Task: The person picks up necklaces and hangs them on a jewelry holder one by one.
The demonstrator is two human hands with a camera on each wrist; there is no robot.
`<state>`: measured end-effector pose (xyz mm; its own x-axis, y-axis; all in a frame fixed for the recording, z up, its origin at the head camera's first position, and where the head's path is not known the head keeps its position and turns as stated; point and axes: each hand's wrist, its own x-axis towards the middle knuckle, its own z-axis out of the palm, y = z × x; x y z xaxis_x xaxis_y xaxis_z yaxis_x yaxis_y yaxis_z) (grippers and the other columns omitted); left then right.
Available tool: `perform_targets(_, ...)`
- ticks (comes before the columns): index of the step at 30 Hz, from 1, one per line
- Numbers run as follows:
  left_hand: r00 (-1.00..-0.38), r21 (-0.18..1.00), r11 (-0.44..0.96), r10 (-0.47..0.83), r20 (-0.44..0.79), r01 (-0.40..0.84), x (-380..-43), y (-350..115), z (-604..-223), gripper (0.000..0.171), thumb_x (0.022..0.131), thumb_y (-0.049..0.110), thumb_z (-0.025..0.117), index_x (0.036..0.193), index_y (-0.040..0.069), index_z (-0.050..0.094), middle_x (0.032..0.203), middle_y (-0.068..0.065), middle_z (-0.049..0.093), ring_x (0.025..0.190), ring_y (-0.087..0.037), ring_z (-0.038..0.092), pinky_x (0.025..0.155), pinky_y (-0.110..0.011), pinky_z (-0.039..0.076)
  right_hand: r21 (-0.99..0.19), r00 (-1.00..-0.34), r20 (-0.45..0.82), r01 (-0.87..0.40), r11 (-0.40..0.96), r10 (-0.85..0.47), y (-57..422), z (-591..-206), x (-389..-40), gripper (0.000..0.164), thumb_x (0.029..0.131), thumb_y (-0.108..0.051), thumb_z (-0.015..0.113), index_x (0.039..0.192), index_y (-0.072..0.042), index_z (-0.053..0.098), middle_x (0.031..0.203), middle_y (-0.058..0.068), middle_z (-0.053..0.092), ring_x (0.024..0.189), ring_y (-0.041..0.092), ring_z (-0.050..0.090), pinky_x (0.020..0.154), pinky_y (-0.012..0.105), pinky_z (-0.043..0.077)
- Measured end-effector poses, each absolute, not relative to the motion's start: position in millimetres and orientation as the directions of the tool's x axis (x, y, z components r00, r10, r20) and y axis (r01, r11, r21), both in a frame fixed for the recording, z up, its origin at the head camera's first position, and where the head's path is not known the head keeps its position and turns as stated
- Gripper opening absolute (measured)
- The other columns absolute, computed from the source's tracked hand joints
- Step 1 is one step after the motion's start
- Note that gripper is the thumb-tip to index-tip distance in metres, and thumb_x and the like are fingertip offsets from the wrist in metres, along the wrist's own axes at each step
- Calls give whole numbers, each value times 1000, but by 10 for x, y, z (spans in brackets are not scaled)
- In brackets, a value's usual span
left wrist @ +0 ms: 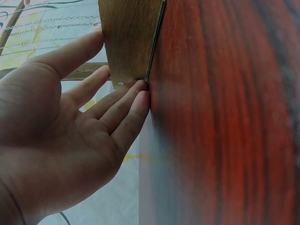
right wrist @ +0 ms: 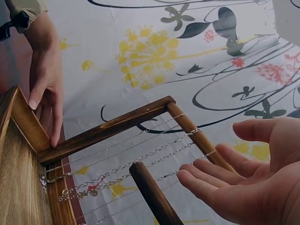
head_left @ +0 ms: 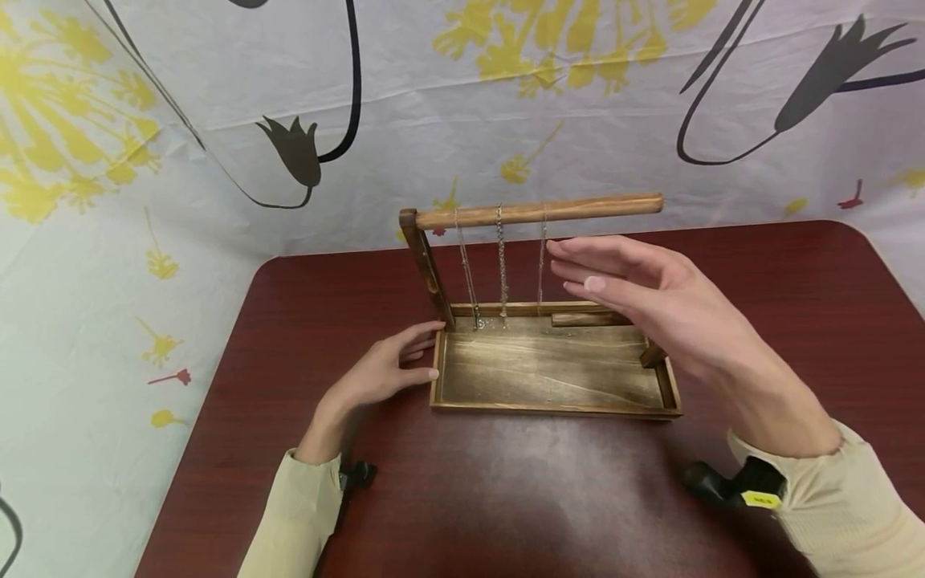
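A brown wooden jewelry stand [head_left: 549, 369] has a shallow tray base, a left post [head_left: 428, 273] and a round top bar [head_left: 535, 212]. Three silvery chain necklaces [head_left: 503, 257] hang from the bar, their lower ends at the tray's back edge. My left hand [head_left: 379, 365] touches the tray's left end wall [left wrist: 133, 37], thumb and fingertips against it, fingers extended. Beside the rightmost necklace [head_left: 541, 265] my right hand [head_left: 665, 305] is held up, its fingers extended and nothing gripped. Its fingertips are close to that chain.
A short dark post [right wrist: 154, 192] stands at the tray's right side, partly behind my right hand in the head view. A wooden strip [head_left: 588, 319] runs along the tray's back. The stand sits on a dark red table [head_left: 549, 490] before a patterned cloth [head_left: 405, 144].
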<state>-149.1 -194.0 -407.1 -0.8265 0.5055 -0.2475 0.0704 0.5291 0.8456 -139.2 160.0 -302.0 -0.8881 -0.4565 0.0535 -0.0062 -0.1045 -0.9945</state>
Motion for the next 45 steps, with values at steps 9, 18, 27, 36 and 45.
perform_targets(9,-836,840,535,499,-229,89,-1570,-2035,-4370,70,93,12,71,154,17,36,155,-12,38,140,-31,41,112,-49,39,-991,-869,129,-90,-103,-477,1690,-3072,-1355,41,102,-2,54,142,2,48,145,20,49,130,30,53,104,32,47)
perform_targets(18,-834,839,534,507,-217,107,-1563,-2043,-4365,68,93,22,72,152,26,39,154,-6,41,139,-25,44,112,-45,41,-986,-847,165,-125,-112,-505,1779,-3126,-1338,39,101,4,50,140,3,49,141,21,51,124,30,58,99,35,52)
perform_targets(27,-836,828,551,501,-225,107,-1588,-2044,-4365,69,93,21,72,153,26,38,154,-6,42,138,-25,44,111,-44,41,-991,-851,131,-127,-43,-509,1853,-3167,-1331,39,101,3,51,140,2,50,140,21,54,121,28,60,96,31,54)
perform_targets(36,-838,823,560,493,-233,100,-1590,-2041,-4369,68,93,20,73,152,26,39,153,-6,43,137,-25,45,111,-43,42,-991,-848,130,-119,-54,-514,1898,-3245,-1292,36,100,7,52,136,5,51,133,19,60,116,28,63,94,32,55)
perform_targets(45,-840,822,561,490,-233,99,-1580,-2043,-4361,69,93,20,73,153,25,39,153,-5,43,137,-24,46,110,-42,42,-993,-856,117,-103,-56,-503,1931,-3334,-1259,33,99,7,53,131,8,54,126,19,64,108,28,67,90,30,56)
